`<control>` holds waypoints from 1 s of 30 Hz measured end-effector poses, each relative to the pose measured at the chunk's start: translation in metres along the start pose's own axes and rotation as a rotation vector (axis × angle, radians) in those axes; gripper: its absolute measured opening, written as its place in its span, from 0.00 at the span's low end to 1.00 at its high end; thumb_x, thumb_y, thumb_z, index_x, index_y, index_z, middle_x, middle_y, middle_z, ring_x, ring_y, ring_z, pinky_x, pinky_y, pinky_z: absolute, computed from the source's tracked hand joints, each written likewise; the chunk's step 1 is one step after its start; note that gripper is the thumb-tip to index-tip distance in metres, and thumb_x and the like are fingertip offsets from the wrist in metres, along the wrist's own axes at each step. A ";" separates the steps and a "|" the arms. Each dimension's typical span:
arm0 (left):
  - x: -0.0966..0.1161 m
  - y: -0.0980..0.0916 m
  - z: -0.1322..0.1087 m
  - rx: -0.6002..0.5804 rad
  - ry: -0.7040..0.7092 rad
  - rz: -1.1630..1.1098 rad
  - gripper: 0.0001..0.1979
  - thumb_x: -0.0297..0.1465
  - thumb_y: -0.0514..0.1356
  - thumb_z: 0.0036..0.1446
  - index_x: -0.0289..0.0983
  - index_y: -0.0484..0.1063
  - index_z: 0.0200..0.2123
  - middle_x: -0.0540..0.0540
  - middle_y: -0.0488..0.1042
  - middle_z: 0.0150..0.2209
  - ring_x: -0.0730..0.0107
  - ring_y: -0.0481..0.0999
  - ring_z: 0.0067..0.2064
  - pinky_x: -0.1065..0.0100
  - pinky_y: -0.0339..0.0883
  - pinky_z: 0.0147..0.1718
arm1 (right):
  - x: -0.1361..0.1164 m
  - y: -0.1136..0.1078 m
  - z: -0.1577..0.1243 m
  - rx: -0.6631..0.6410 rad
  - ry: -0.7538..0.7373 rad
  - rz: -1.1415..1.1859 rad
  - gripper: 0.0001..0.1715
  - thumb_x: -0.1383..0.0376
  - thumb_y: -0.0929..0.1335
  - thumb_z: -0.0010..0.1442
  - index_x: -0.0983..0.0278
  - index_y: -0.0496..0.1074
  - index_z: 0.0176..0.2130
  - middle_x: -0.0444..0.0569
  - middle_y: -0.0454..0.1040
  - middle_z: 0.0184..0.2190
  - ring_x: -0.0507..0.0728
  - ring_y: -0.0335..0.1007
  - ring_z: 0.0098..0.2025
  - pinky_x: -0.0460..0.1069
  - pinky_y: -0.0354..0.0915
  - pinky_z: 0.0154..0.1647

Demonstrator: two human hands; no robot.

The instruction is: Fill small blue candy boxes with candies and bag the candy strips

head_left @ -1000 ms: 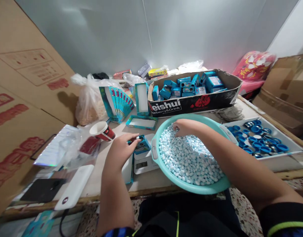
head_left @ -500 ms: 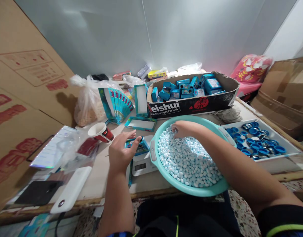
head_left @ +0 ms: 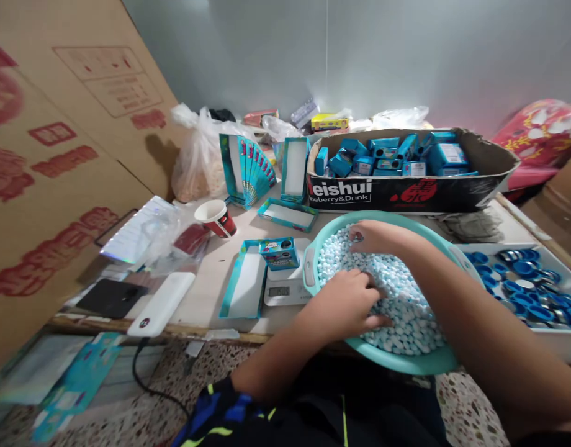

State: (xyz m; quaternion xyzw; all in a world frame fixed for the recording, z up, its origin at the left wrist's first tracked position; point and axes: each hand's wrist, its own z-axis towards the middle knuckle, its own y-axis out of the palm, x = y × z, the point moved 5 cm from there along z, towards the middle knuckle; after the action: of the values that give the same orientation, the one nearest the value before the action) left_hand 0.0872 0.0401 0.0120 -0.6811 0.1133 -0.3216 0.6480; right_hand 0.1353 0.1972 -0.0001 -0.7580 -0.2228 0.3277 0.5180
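Observation:
A turquoise basin [head_left: 397,366] holds a heap of small white and pale blue pieces [head_left: 401,310]. Over its left part is my left hand [head_left: 355,305], fingers apart and touching the pieces; I see nothing held in it. My right hand [head_left: 367,237] is at the far side of the heap with its fingers curled at the pieces; what they hold, if anything, is hidden. Left of the basin, a small blue box [head_left: 279,253] stands on a white scale [head_left: 285,293]. An open teal tray [head_left: 243,285] lies beside the scale.
Behind the basin, a black carton [head_left: 388,194] holds several blue boxes. A white tray of blue lids [head_left: 530,292] is on the right. To the left are a paper cup [head_left: 215,218], a white power bank [head_left: 161,304] and plastic bags [head_left: 199,155].
My left hand has moved right, from the blue box to the pieces in the basin. The box now stands untouched on the scale. My right hand stays in the basin. The view has shifted.

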 end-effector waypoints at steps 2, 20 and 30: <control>-0.003 0.002 -0.001 -0.009 -0.001 -0.026 0.18 0.43 0.63 0.62 0.37 0.79 0.48 0.41 0.77 0.40 0.55 0.77 0.43 0.58 0.69 0.41 | 0.001 0.001 0.000 0.002 -0.006 0.000 0.12 0.61 0.71 0.61 0.66 0.76 0.42 0.54 0.77 0.43 0.61 0.72 0.44 0.51 0.64 0.44; -0.007 -0.004 -0.008 0.226 0.102 -0.167 0.11 0.31 0.57 0.67 0.36 0.80 0.37 0.45 0.79 0.35 0.65 0.76 0.39 0.64 0.67 0.41 | 0.002 0.000 0.001 0.021 0.015 0.013 0.13 0.61 0.73 0.58 0.65 0.75 0.43 0.51 0.77 0.40 0.58 0.70 0.40 0.50 0.60 0.36; -0.020 -0.013 -0.016 0.383 0.093 -0.145 0.06 0.30 0.61 0.65 0.38 0.78 0.35 0.49 0.81 0.34 0.67 0.79 0.38 0.64 0.68 0.41 | 0.004 0.001 0.003 0.039 0.005 0.024 0.13 0.60 0.73 0.58 0.65 0.75 0.42 0.51 0.78 0.41 0.58 0.69 0.39 0.50 0.59 0.36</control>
State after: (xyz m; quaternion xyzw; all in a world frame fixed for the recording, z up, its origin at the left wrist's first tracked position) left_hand 0.0586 0.0406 0.0179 -0.5363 0.0305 -0.4140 0.7349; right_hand 0.1358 0.2010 -0.0030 -0.7513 -0.2061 0.3363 0.5291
